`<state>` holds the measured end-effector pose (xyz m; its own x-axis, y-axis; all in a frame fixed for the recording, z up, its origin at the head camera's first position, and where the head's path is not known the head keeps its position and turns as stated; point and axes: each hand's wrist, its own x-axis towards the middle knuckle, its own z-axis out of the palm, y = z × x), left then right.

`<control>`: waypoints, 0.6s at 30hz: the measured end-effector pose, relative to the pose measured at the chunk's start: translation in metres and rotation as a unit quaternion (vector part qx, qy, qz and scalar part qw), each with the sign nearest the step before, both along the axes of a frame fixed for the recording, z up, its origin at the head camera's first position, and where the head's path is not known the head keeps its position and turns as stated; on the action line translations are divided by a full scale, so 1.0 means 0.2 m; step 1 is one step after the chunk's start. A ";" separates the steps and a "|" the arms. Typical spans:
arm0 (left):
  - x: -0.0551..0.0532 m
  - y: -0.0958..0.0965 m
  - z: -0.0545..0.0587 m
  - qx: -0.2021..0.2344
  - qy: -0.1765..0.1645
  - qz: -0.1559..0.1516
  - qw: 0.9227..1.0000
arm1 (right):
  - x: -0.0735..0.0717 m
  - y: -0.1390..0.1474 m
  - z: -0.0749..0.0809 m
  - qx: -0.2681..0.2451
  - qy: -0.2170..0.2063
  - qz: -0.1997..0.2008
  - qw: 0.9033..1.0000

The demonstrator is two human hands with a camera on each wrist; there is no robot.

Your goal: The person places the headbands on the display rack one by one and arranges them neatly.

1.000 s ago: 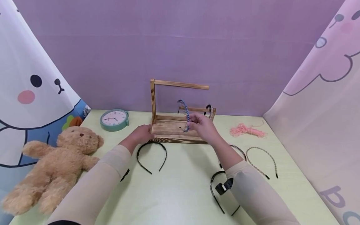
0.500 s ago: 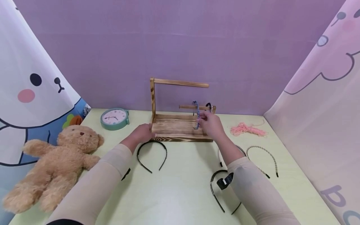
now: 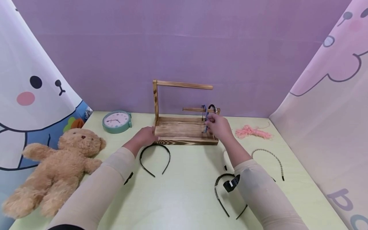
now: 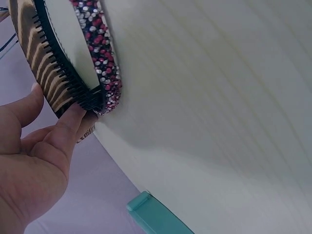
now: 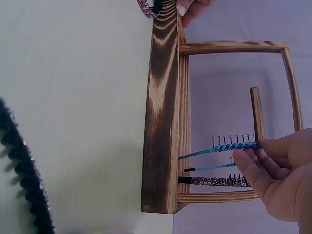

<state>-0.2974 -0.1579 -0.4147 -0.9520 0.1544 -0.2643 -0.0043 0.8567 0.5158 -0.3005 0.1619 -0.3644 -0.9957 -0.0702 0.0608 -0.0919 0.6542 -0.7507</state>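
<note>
A brown wooden headband rack [image 3: 181,130] stands at the back of the table, with an upper bar [image 3: 184,84] and a shorter lower bar [image 3: 191,109]. My left hand [image 3: 146,135] grips its left front corner between thumb and fingers. My right hand [image 3: 219,127] pinches a blue toothed headband [image 5: 234,146], which hangs over the lower bar toward its right end. Beside it hangs a dark beaded headband [image 5: 214,182]. Just below my left hand, a black toothed headband [image 4: 63,63] with red and white beads lies against the rack's front.
More headbands lie at the right: a black one [image 3: 217,195] by my sleeve and a pale beaded one [image 3: 274,155]. Pink yarn [image 3: 253,132] lies behind them. A teal clock [image 3: 116,122] and a teddy bear [image 3: 61,169] are at the left.
My right hand has moved the blue headband right along the lower bar, close to the dark one. My left hand has stayed at the rack's corner.
</note>
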 end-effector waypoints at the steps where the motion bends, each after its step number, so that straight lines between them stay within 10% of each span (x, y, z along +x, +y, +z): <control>1: 0.00 0.00 0.00 -0.001 -0.001 0.000 1.000 | 0.00 0.00 0.00 -0.004 -0.002 0.001 1.000; 18: -0.01 -0.01 -0.01 0.005 -0.003 -0.001 1.000 | -0.02 0.04 0.04 -0.043 -0.024 0.030 0.998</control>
<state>-0.2986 -0.1593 -0.4165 -0.9499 0.1588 -0.2693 -0.0063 0.8515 0.5243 -0.3043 0.1692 -0.3560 -0.9918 -0.1257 0.0211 -0.0909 0.5810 -0.8088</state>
